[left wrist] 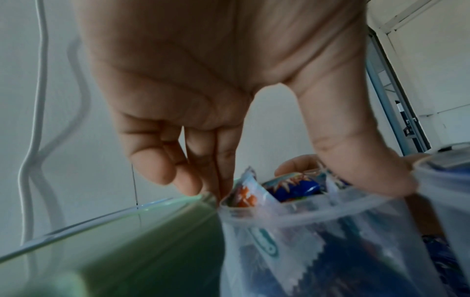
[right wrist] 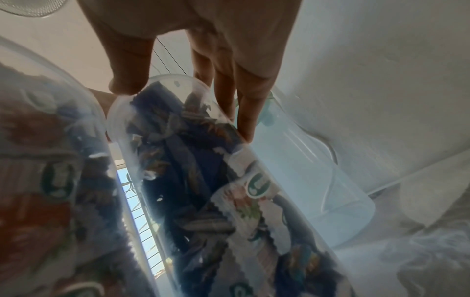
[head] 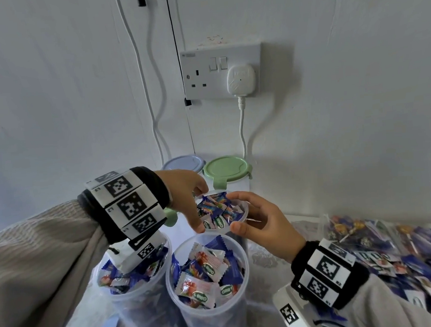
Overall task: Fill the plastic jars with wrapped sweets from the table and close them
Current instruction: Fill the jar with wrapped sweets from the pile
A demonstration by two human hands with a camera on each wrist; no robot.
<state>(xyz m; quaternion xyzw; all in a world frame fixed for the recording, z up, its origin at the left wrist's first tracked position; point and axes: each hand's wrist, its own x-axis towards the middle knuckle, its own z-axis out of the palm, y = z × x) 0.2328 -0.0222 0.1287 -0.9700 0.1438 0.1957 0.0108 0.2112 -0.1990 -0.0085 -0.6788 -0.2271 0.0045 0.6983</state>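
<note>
A clear plastic jar (head: 242,234) full of blue and white wrapped sweets (head: 214,209) stands open behind two other open, filled jars (head: 209,314) (head: 143,309). My left hand (head: 198,208) grips its rim from the left, thumb near, fingers on the far side. My right hand (head: 235,212) pinches the rim from the right. In the left wrist view my left hand (left wrist: 297,180) has its thumb (left wrist: 368,176) on the jar's rim (left wrist: 318,213). The right wrist view shows my right hand (right wrist: 185,108) clasping the same jar (right wrist: 203,180).
Two closed jars stand at the wall, one with a green lid (head: 226,169) and one with a blue lid (head: 183,163). A heap of loose sweets (head: 393,248) covers the table at right. A green lid (left wrist: 114,241) lies under my left wrist. A cable (head: 242,125) hangs from the socket.
</note>
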